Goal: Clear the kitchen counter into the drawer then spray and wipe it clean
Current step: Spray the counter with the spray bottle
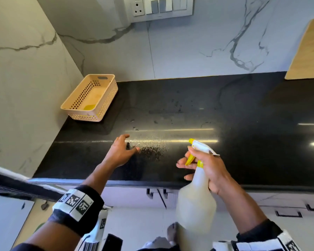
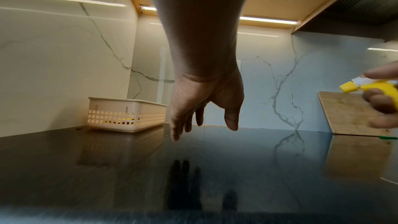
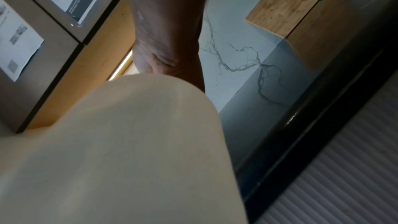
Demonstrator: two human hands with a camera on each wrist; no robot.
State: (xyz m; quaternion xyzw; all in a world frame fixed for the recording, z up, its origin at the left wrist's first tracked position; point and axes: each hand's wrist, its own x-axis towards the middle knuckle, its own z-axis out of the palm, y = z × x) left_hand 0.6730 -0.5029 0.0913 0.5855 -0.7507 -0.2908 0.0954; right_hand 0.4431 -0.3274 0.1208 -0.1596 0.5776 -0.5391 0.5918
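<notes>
My right hand (image 1: 203,165) grips the neck of a white spray bottle (image 1: 196,201) with a yellow trigger and nozzle (image 1: 191,141), held over the front edge of the black counter (image 1: 243,109). The nozzle points left toward a patch of fine droplets (image 1: 152,149) on the counter. My left hand (image 1: 122,150) hovers just above the counter beside that wet patch, fingers relaxed and spread, holding nothing; in the left wrist view the left hand (image 2: 204,122) hangs a little above the glossy surface. The bottle body (image 3: 120,151) fills the right wrist view and hides my fingers.
A beige perforated basket (image 1: 91,98) with something yellow inside sits in the counter's back left corner against the marble walls. A wooden cutting board (image 1: 308,51) leans on the backsplash at the right. Cabinet drawers with black handles (image 1: 288,213) lie below the counter edge.
</notes>
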